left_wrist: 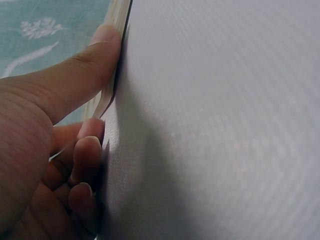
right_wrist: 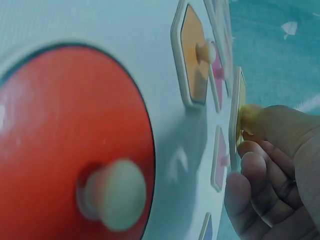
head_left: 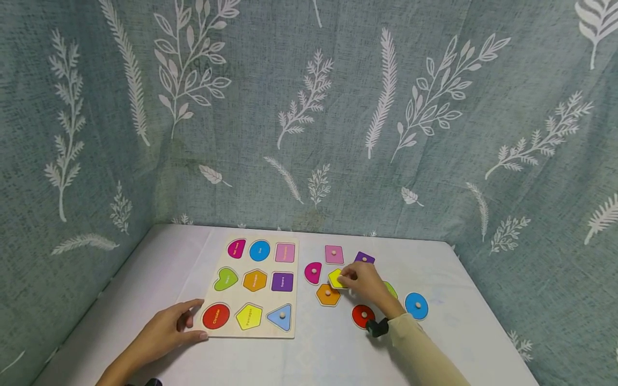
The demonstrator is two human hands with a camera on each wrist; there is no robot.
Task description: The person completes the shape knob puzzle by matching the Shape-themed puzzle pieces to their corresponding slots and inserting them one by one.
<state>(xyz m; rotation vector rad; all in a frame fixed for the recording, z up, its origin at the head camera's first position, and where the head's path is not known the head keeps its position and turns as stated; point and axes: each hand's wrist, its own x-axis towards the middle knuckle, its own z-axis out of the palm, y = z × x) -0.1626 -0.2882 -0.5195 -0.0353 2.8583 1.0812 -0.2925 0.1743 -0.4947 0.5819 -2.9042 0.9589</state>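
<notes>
At the near left corner of a wooden shape puzzle board (head_left: 266, 298), my left hand (head_left: 161, 328) grips the edges between thumb and curled fingers. In the left wrist view the thumb (left_wrist: 82, 75) lies along the board's edge. My right hand (head_left: 370, 284) pinches a yellow pentagon piece (head_left: 335, 277), raised off the table among the loose pieces. The right wrist view has this pentagon (right_wrist: 236, 95) tilted edge-on, its knob hidden by the fingertips. A light blue triangle piece (head_left: 278, 322) with a knob sits in the board's near right slot; the other printed slots hold no piece.
Around my right hand lie an orange hexagon (head_left: 322, 296), a magenta half round (head_left: 311, 274), a pink square (head_left: 334, 259), a purple square (head_left: 369, 257), a red circle (head_left: 358, 313), a partly covered green piece (head_left: 391, 290) and a blue circle (head_left: 419, 312). Patterned cloth (head_left: 338, 177) surrounds the white table.
</notes>
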